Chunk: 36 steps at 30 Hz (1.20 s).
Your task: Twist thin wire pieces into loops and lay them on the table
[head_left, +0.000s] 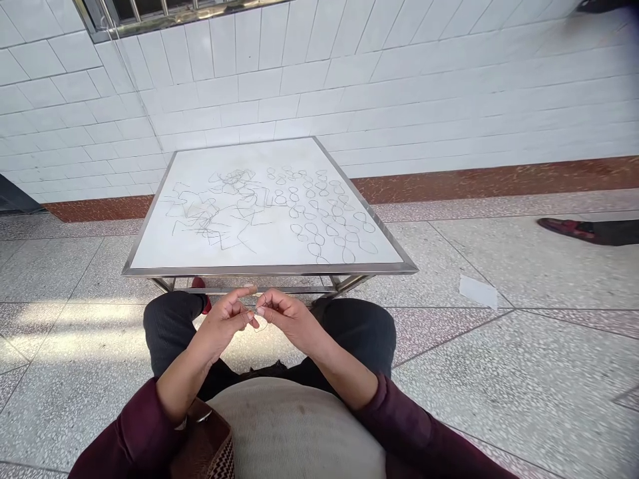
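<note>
Wire [261, 329] sits in closed pinches of left hand [223, 324] and right hand [290, 320] — light, even pressure should keep its curve smooth.

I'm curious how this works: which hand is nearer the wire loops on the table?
Right. The right hand is on the person's side of the wire loops, slightly left of them; the left hand is farther left.

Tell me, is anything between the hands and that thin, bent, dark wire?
Nothing visible: the left hand and right hand hold the thin, bent, dark wire. A white, metal-edged table stands beyond them.
</note>
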Tool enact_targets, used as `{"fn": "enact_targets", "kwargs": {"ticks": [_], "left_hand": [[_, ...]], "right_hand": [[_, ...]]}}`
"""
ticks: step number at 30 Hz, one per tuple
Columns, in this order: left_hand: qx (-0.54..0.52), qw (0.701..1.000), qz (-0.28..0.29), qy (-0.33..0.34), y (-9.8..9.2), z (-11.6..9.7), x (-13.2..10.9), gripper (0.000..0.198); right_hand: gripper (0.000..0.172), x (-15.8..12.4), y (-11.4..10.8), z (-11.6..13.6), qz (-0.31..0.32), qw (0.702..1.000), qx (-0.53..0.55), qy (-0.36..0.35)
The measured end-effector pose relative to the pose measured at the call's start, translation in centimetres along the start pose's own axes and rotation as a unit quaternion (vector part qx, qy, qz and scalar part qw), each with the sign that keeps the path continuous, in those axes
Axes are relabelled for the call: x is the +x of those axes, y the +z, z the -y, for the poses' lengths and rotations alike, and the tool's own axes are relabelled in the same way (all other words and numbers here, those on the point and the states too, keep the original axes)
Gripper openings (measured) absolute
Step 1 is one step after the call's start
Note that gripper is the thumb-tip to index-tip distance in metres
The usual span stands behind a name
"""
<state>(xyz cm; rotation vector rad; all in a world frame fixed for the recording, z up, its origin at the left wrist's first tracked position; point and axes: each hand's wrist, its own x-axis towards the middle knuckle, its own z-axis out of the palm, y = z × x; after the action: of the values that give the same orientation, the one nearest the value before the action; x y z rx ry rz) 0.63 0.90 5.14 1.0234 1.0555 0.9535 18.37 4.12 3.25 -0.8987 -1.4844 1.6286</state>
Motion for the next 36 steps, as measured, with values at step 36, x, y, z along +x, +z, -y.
{"fn": "enact_targets", "kwargs": {"ticks": [36], "left_hand": [[-0.046,0.995,-0.028,-0.082,0.44,-0.28,-0.48,0.052]], "right_hand": [[0.015,-0.22,0.22,-0.13,-0.016,0.999,-0.031,0.001]]}}
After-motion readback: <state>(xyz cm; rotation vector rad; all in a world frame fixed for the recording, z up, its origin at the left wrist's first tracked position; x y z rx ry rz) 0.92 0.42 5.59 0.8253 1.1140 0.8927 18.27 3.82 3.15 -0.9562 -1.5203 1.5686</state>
